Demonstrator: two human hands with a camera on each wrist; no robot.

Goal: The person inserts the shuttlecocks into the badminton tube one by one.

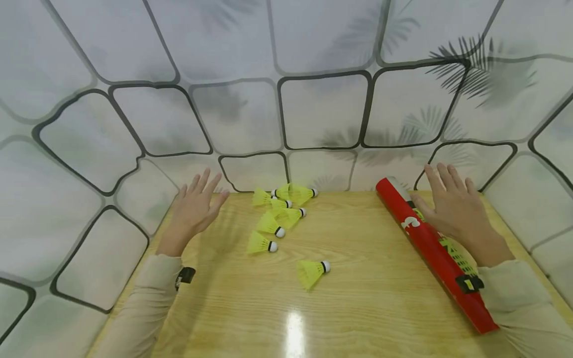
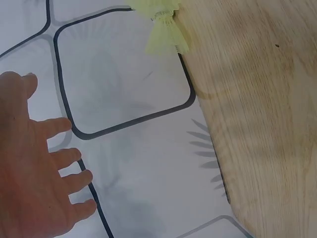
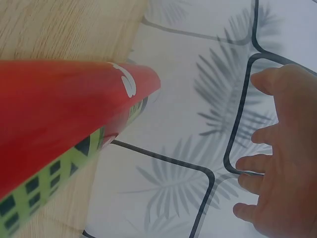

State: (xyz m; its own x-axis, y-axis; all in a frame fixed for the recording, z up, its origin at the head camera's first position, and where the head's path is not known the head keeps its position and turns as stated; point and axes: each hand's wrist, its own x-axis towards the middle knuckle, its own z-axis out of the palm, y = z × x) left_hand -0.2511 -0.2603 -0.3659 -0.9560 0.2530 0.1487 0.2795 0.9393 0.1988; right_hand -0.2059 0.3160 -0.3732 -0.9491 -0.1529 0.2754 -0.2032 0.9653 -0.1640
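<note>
My left hand [image 1: 197, 203] hovers flat with spread fingers over the table's far left corner, holding nothing; the left wrist view shows the same open hand [image 2: 37, 178]. My right hand [image 1: 452, 204] is likewise open, just right of a long red shuttlecock tube [image 1: 431, 246] lying diagonally on the wooden table [image 1: 367, 298]. In the right wrist view the tube [image 3: 54, 114] fills the left side and the hand [image 3: 282, 158] is apart from it. Several yellow shuttlecocks [image 1: 279, 209] lie in a cluster at the far middle, one more shuttlecock [image 1: 312, 271] closer in.
A white wall with black rounded panel lines and palm-leaf shadows [image 1: 322, 109] surrounds the table on three sides. A yellow shuttlecock [image 2: 166, 27] shows at the table's edge in the left wrist view. Bare wood [image 1: 250, 318] lies toward me.
</note>
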